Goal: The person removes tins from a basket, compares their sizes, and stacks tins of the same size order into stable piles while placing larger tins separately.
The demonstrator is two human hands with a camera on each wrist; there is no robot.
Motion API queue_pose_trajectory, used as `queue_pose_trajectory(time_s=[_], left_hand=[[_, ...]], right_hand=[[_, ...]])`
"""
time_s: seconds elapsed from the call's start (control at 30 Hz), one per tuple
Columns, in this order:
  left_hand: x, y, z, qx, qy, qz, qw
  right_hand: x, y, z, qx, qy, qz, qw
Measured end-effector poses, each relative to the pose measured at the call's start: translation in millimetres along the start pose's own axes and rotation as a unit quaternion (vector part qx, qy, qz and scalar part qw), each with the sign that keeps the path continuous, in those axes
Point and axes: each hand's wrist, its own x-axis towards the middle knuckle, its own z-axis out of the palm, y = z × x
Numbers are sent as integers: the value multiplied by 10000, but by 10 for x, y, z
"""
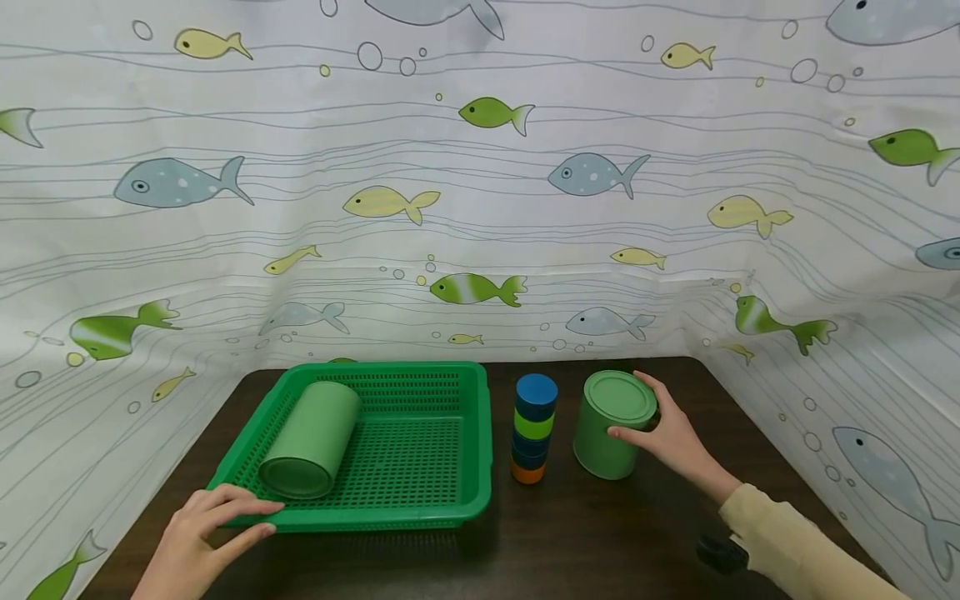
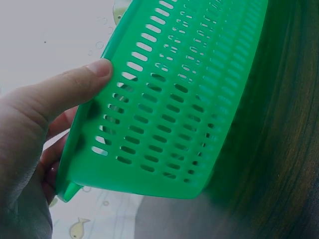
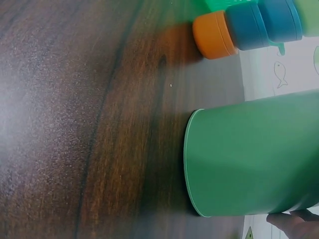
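At the near-left corner of a green plastic basket [image 1: 472, 467], my left hand [image 1: 206, 529] pinches the rim, thumb outside and fingers on the other side in the left wrist view. Inside the basket's left part, a pale green can [image 1: 315, 433] lies on its side. A second green can [image 1: 606, 437] stands upright, lid on top, at the right. My right hand [image 1: 667, 429] grips its upper part from the right, thumb toward the front and fingers behind. In the right wrist view the base of this can [image 3: 239, 159] is close at the table surface; only fingertips [image 3: 294, 225] show.
Between basket and upright can stands a stack of small round containers [image 1: 534, 427] in blue, lime and orange. The dark wooden table [image 1: 570, 542] is bordered by a white fish-print curtain [image 1: 480, 233] at the back and sides.
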Motion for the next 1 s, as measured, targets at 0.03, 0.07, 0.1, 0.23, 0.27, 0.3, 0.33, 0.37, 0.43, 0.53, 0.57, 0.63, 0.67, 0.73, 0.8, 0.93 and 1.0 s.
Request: queue_pose_trajectory(time_s=[0.03, 0.07, 0.1, 0.23, 0.27, 0.3, 0.33, 0.37, 0.43, 0.53, 0.57, 0.63, 0.67, 0.73, 0.8, 0.93, 1.0], left_hand=[[3, 5, 2, 18, 6, -6, 10000], [4, 11, 3, 36, 13, -28, 10000], [4, 18, 4, 54, 23, -60, 10000], [-6, 50, 2, 199, 12, -409, 9990], [-9, 57, 1, 209, -9, -518, 9984], [-12, 63, 0, 233, -24, -604, 9979], [-14, 67, 0, 262, -41, -678, 9973], [-15, 71, 1, 246, -67, -741, 9969], [-17, 69, 4, 271, -47, -722, 9970], [-25, 62, 14, 319, 22, -641, 9974], [-29, 58, 18, 308, 50, -613, 9976], [-38, 45, 28, 312, 134, -525, 9980], [-43, 41, 33, 316, 169, -485, 9982], [-52, 21, 40, 293, 267, -324, 9987], [-57, -4, 36, 326, 328, -98, 9989], [-45, -55, -4, 330, 345, 373, 9982], [-33, -67, -26, 358, 335, 477, 9977]], right_hand=[[-4, 5, 1, -3, 8, 4, 10000], [-7, 11, 2, -5, 9, 4, 10000], [-8, 16, 4, -1, 3, 6, 10000], [-10, 31, 12, 1, -12, 34, 10000], [-11, 33, 14, 6, -19, 39, 10000], [-12, 34, 15, 9, -24, 47, 10000], [-14, 34, 16, 13, -26, 52, 10000], [-15, 35, 17, 11, -26, 49, 10000], [-20, 36, 20, 14, -31, 44, 10000], [-24, 38, 26, 45, -39, 24, 10000], [-25, 41, 29, 52, -40, 17, 10000], [-25, 47, 33, 83, -49, 12, 10000], [-24, 50, 36, 91, -49, 5, 9999], [-23, 58, 41, 101, -54, -3, 9999], [-22, 61, 46, 115, -60, -13, 9999], [-21, 71, 52, 129, -63, -33, 9999], [-20, 70, 51, 139, -56, -45, 9999]])
